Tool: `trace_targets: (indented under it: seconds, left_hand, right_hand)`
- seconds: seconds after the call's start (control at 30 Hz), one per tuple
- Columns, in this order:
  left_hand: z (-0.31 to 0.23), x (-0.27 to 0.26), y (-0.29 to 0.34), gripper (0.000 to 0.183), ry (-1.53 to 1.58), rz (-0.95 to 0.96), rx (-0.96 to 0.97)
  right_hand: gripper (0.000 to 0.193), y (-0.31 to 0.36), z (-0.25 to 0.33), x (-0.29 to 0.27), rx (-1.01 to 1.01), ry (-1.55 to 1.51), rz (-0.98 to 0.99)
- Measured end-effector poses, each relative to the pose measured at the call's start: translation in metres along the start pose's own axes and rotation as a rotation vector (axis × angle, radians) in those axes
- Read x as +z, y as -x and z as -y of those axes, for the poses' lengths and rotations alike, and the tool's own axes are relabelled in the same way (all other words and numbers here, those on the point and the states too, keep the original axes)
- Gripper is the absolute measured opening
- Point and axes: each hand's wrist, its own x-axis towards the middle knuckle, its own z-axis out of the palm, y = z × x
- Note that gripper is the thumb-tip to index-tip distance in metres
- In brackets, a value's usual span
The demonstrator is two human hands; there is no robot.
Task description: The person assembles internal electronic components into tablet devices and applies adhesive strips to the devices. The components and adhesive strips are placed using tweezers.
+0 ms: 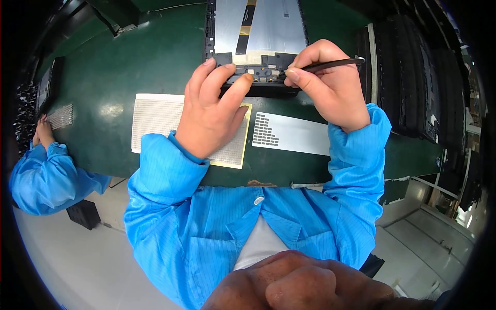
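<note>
An opened tablet-like device (276, 31) lies at the far middle of the table, its silver panel and black frame facing up. Along its near end runs a black strip with small parts. My left hand (211, 106) rests its spread fingertips on that strip, holding nothing. Pinched in my right hand (333, 85) are slim black tweezers (336, 64), tilted so their tips reach the right part of the strip. Whether the tips hold anything is too small to tell. Partly under my left hand lies a yellow-edged sheet of small labels (157, 119).
A white sheet with small dark stickers (297, 135) lies near my right forearm. Black devices or trays (403, 77) stand stacked at the right. Another person's blue sleeve (51, 173) and hand (44, 132) are at the left, by a small label sheet (61, 117).
</note>
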Motion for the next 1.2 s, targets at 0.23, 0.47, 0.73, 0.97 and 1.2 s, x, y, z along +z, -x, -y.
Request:
trace_targets:
  seconds: [0.23,0.47,0.73,0.97,1.2]
  left_hand:
    - [0.001,-0.004,-0.003,0.062,0.048,0.028,0.006]
    - [0.02,0.008,-0.01,0.053,0.544,-0.238,-0.421]
    - [0.014,-0.006,-0.017,0.059,0.857,-0.222,-0.427]
    - [-0.002,-0.072,0.026,0.071,1.754,-0.409,-0.543]
    - [0.043,-0.086,0.112,0.046,1.646,-0.79,-0.751]
  right_hand:
    - [0.01,0.003,0.008,0.003,0.007,0.028,0.043]
    - [0.016,-0.004,-0.033,0.015,-0.026,-0.521,-0.768]
    - [0.014,0.008,-0.034,0.034,-0.011,-0.668,-0.752]
    - [0.016,0.022,-0.002,0.051,-0.285,-0.835,-0.309]
    - [0.022,0.035,0.019,0.034,-0.072,-0.688,-0.131]
